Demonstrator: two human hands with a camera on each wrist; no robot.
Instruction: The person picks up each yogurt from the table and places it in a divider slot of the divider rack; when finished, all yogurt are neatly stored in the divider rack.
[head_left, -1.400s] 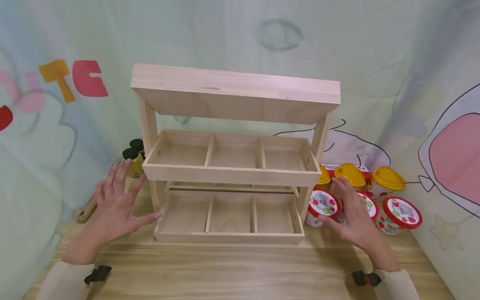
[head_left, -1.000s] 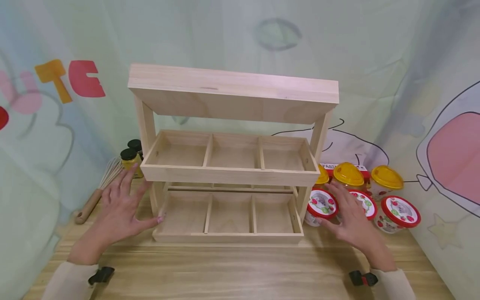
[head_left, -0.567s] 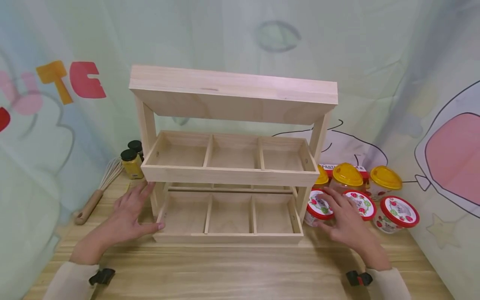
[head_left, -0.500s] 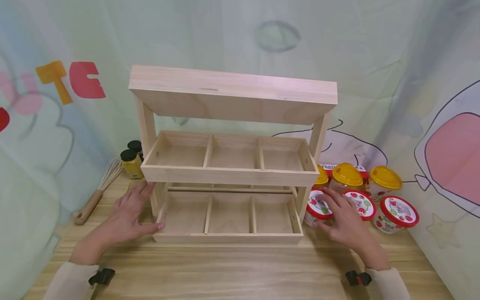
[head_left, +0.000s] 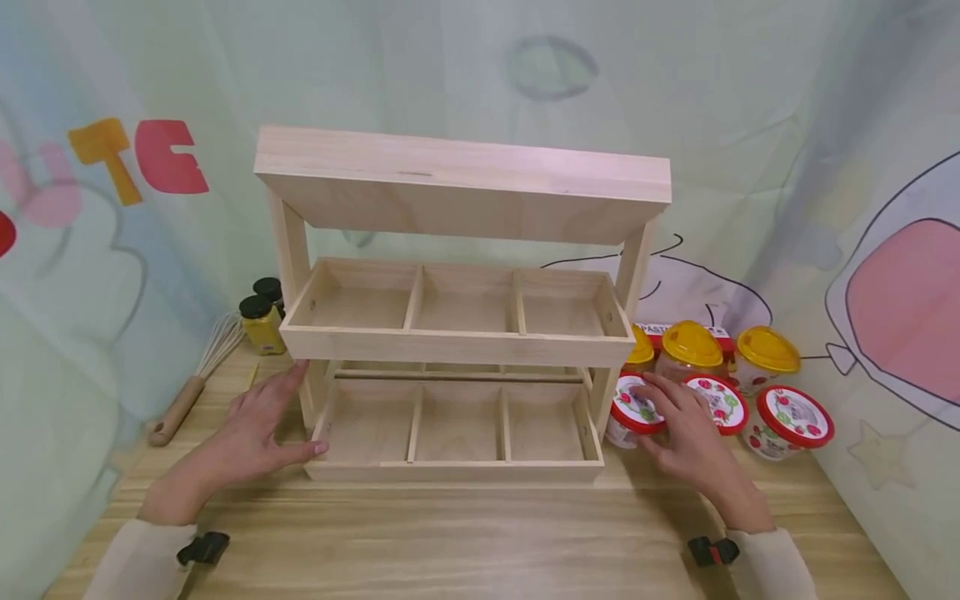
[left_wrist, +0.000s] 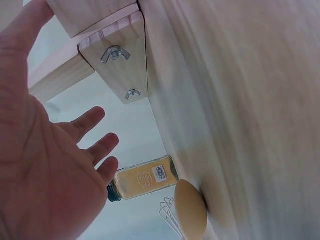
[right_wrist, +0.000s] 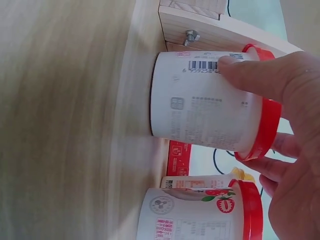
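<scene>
A pale wooden two-tier shelf [head_left: 457, 347] with divided trays stands mid-table. My left hand [head_left: 251, 433] is beside its left end, fingers spread, thumb at the corner of the lower tray [head_left: 450, 472]. In the left wrist view the palm [left_wrist: 50, 175] holds nothing, and wing nuts show on the shelf's side. At the right end my right hand [head_left: 693, 437] grips a white tub with a red lid [head_left: 632, 407]. The right wrist view has the thumb against the tub's side [right_wrist: 200, 102] and fingers curled behind its lid rim; the tub stands on the table.
Two more red-lidded tubs [head_left: 797, 417] and several yellow-lidded containers [head_left: 692, 346] crowd the right, before a red box [head_left: 654, 333]. At left lie a whisk [head_left: 180, 408] and two black-capped jars [head_left: 262, 327]. A printed curtain [head_left: 450, 75] closes off the back.
My left hand has come lower and closer to the shelf's left end, uncovering the whisk and jar. My right hand has shifted left and closed round the nearest red-lidded tub.
</scene>
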